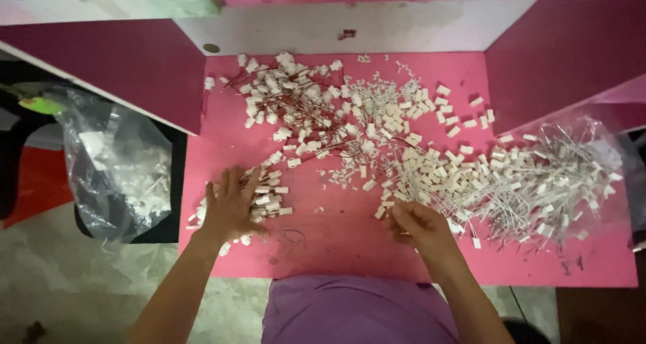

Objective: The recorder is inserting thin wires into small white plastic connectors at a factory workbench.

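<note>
Resting flat and splayed on a small connector bundle [266, 197] on the pink bench [336, 243], the left hand [232, 209] steadies it while the right hand [420, 224] pinches light, tangle-prone white wire leads [431, 182], probably best gripped by their stiff plastic plugs

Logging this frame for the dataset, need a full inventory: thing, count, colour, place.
table: one, pink, centre, pink side walls left and right
white back panel: one, behind the table
connector pile with red wires: one heap, too many to count, white plugs, table's far left
connector pile with white wires: one heap, white, table's right side
loose plugs: many, white, far right of centre
small stack of connectors: one, white, under the left hand
plastic bag: one, clear, holds white parts, left of the table
floor: grey, lower left
purple clothing: bottom centre
left hand: flat on the small stack
right hand: grip pinching at the white-wire pile's edge
</note>
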